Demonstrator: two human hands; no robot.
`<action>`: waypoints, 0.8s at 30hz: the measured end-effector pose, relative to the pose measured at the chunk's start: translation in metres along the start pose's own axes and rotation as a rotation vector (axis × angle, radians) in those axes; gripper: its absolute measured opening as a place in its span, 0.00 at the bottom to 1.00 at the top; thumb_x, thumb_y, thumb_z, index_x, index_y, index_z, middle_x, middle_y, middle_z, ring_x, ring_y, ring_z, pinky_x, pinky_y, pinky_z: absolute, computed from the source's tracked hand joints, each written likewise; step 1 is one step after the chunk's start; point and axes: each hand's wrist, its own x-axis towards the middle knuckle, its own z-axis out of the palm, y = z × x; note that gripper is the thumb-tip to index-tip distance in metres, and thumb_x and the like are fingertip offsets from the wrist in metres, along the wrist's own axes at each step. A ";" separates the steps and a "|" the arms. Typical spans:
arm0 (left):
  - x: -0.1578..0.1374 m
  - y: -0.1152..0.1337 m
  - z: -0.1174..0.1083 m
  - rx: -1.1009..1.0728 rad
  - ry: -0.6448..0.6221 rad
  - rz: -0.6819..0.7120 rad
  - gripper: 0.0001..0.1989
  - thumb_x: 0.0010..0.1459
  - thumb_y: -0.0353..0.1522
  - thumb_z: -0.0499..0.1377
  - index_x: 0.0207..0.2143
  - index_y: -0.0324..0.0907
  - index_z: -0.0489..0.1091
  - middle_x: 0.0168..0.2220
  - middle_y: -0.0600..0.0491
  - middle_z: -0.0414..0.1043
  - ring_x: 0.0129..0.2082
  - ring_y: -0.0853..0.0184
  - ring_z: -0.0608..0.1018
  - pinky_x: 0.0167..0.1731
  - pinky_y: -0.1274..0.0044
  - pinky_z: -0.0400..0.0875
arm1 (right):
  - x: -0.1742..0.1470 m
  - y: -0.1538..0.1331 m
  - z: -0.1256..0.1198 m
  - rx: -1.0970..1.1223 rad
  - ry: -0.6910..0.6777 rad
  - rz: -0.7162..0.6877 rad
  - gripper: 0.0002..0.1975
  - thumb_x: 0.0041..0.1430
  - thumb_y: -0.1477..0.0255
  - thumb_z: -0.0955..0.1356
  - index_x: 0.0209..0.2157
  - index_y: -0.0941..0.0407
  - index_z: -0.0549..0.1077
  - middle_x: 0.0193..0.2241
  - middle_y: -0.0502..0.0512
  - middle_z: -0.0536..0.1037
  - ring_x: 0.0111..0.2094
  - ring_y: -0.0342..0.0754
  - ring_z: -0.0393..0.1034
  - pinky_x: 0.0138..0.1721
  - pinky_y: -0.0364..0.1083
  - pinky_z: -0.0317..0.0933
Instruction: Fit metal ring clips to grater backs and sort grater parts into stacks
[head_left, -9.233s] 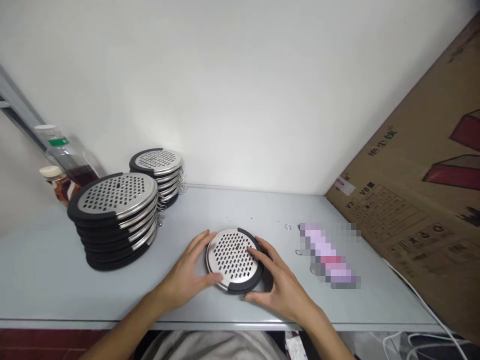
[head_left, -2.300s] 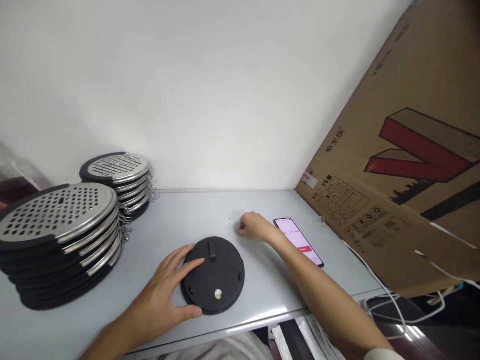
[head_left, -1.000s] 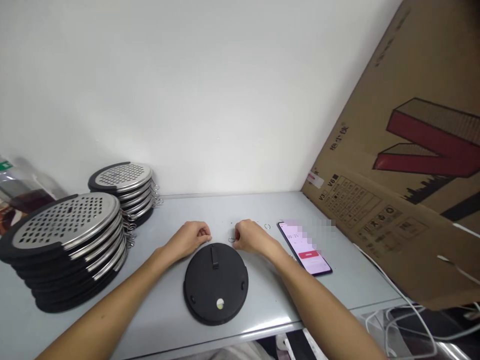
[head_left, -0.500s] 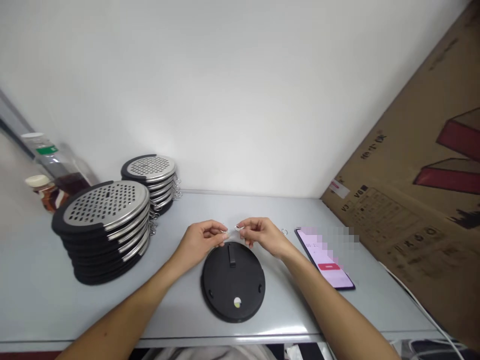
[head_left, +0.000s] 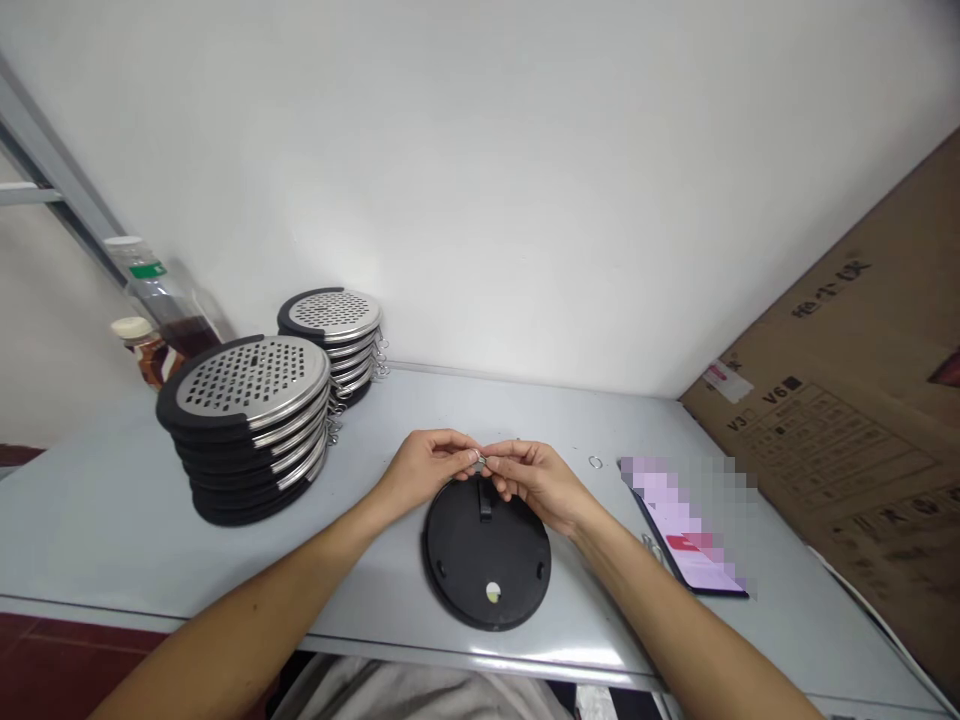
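My left hand (head_left: 433, 468) and my right hand (head_left: 536, 475) meet fingertip to fingertip just above the far edge of a round black disc (head_left: 487, 555). Both are closed in a pinch on small metal rings (head_left: 480, 460). Fingertips cover most of the rings, so I cannot tell whether they are linked. The disc lies flat on the grey table (head_left: 390, 590), with a raised strip at its far side and a small round sticker near its front.
At left stand two stacks of perforated metal discs with black rims, a near stack (head_left: 244, 430) and a far stack (head_left: 337, 335). Behind them are bottles (head_left: 172, 310). A loose ring (head_left: 595, 462) and a phone (head_left: 682, 530) lie right, beside a large cardboard box (head_left: 840, 420).
My hands have come together; a gap separated the two pinched rings before, and now they touch. The view has shifted left, so things appear further right.
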 end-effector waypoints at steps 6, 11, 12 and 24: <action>-0.001 0.005 0.002 -0.080 0.058 -0.099 0.10 0.49 0.34 0.65 0.31 0.35 0.76 0.24 0.52 0.74 0.25 0.70 0.74 0.31 0.76 0.69 | -0.005 0.003 0.005 -0.481 0.051 -0.187 0.16 0.56 0.66 0.70 0.45 0.57 0.77 0.26 0.50 0.75 0.23 0.42 0.66 0.28 0.44 0.63; -0.002 0.005 0.003 -0.061 0.080 -0.107 0.08 0.49 0.32 0.66 0.30 0.35 0.77 0.24 0.52 0.74 0.25 0.71 0.73 0.31 0.77 0.67 | -0.010 0.004 0.011 -0.898 0.115 -0.369 0.12 0.61 0.72 0.64 0.43 0.53 0.79 0.31 0.52 0.77 0.29 0.44 0.67 0.34 0.44 0.60; -0.002 0.005 0.003 -0.056 0.080 -0.105 0.08 0.49 0.32 0.66 0.30 0.35 0.77 0.24 0.53 0.74 0.25 0.71 0.72 0.31 0.77 0.67 | -0.011 0.004 0.012 -0.936 0.114 -0.388 0.13 0.62 0.74 0.64 0.43 0.53 0.79 0.31 0.52 0.77 0.30 0.44 0.67 0.34 0.44 0.60; -0.001 0.003 0.001 -0.092 0.070 -0.142 0.07 0.50 0.31 0.64 0.31 0.35 0.76 0.24 0.53 0.73 0.26 0.72 0.73 0.31 0.78 0.68 | -0.010 0.002 0.010 -0.983 0.163 -0.436 0.12 0.63 0.73 0.64 0.43 0.53 0.79 0.32 0.53 0.77 0.31 0.46 0.69 0.36 0.44 0.60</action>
